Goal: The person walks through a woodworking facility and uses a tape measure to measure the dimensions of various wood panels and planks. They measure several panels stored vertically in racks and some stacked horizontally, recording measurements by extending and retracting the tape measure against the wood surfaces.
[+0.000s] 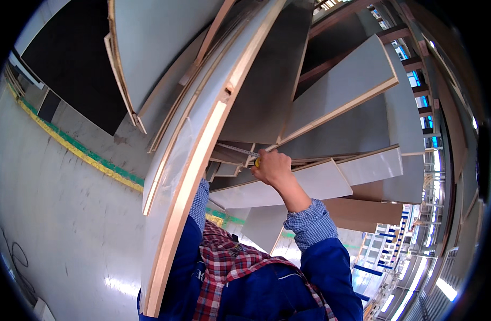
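Measurement appears to be the step in hand, with a tape measure (pixel 257 161) at the narrow gap among leaning panels. Its thin blade (pixel 237 149) runs from the case up and leftward toward the pale wooden edge of a tall panel (pixel 197 166). What its far tip meets is not visible, nor is it clear which dimension is being taken. The next move most likely calls for a straight, taut blade, a steady case and a clear look at the scale; a slack or skewed blade could spoil the reading.

The right hand (pixel 275 167) grasps the tape measure, fingers curled round it so that only a little of the yellow case shows on the hand's left side. Its back faces the camera, close to the lower end of a slanting panel's (pixel 336 113) pale edge and just above the upper edge of a low white panel (pixel 288 187); whether skin touches either is hard to tell. The wrist is nearly straight, and the forearm rises up and leftward from a bunched checked cuff (pixel 310 222). Of the other arm, a checked sleeve (pixel 201 199) shows beside the tall panel; the left hand is hidden, so its hold cannot be told.
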A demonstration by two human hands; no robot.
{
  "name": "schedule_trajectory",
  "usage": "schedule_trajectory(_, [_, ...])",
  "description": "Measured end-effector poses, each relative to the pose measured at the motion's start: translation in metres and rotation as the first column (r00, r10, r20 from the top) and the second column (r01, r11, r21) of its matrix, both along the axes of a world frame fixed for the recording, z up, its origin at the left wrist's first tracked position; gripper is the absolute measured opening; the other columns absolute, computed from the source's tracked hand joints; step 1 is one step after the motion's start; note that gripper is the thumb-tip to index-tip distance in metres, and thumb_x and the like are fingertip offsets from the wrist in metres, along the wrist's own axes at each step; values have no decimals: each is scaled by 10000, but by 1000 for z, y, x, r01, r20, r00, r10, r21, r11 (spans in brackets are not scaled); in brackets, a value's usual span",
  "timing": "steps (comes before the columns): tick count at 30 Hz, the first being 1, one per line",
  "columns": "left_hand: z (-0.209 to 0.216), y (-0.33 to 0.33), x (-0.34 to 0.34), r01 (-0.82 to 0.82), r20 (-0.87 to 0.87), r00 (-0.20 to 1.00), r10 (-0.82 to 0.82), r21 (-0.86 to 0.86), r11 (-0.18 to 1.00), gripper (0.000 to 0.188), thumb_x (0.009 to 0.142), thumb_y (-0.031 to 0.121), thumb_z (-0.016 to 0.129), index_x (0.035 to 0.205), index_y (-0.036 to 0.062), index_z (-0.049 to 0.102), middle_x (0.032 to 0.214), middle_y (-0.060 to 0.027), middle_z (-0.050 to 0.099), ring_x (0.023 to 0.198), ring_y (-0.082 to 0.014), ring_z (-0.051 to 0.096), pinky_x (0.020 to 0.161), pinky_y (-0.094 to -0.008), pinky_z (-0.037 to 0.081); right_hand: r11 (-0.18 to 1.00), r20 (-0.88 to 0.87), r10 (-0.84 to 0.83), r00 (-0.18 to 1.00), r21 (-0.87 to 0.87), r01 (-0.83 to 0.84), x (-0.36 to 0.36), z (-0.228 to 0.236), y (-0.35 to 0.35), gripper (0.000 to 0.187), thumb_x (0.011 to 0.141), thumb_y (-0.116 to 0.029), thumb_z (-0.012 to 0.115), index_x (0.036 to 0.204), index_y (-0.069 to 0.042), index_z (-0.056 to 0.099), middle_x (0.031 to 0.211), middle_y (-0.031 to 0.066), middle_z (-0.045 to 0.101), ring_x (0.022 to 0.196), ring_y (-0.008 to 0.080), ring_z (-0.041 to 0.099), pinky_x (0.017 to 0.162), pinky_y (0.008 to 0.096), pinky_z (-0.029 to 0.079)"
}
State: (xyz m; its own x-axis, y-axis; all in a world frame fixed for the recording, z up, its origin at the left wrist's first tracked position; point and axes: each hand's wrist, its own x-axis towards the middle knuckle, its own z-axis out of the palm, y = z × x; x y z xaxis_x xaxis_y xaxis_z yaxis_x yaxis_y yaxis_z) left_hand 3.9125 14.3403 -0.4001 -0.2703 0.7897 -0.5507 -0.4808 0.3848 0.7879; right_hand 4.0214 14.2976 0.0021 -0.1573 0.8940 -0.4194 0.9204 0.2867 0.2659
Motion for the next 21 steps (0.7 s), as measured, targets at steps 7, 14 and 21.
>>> schedule_trajectory(7, [69, -11, 18, 195, -192, 956, -222, -148, 969, 503, 912, 245, 484, 1346, 52, 318, 1288, -112, 458, 1155, -230, 450, 961, -308, 330, 990, -16, -136, 991, -42, 135, 28, 34, 5, 428, 675, -411, 614, 969, -100, 625, 852, 158, 639, 838, 311, 626, 714, 401, 501])
schedule_trajectory(14, [3, -22, 20, 56, -509, 861, 5, 105, 993, 515, 868, 249, 567, 1306, 54, 381, 1216, -119, 522, 1112, -220, 491, 926, -311, 360, 989, 2, -127, 992, -78, 127, 37, 79, 30, 444, 665, -425, 605, 1001, -136, 633, 915, 117, 648, 864, 300, 614, 762, 390, 482])
schedule_trajectory(21, [43, -18, 40, 81, -561, 823, -89, -39, 996, 577, 825, 255, 613, 1303, 36, 376, 1211, -146, 519, 1113, -246, 495, 926, -318, 370, 959, 1, -234, 972, -164, 231, 50, 85, 35, 437, 657, -421, 595, 985, -135, 637, 916, 121, 645, 888, 299, 600, 783, 385, 468])
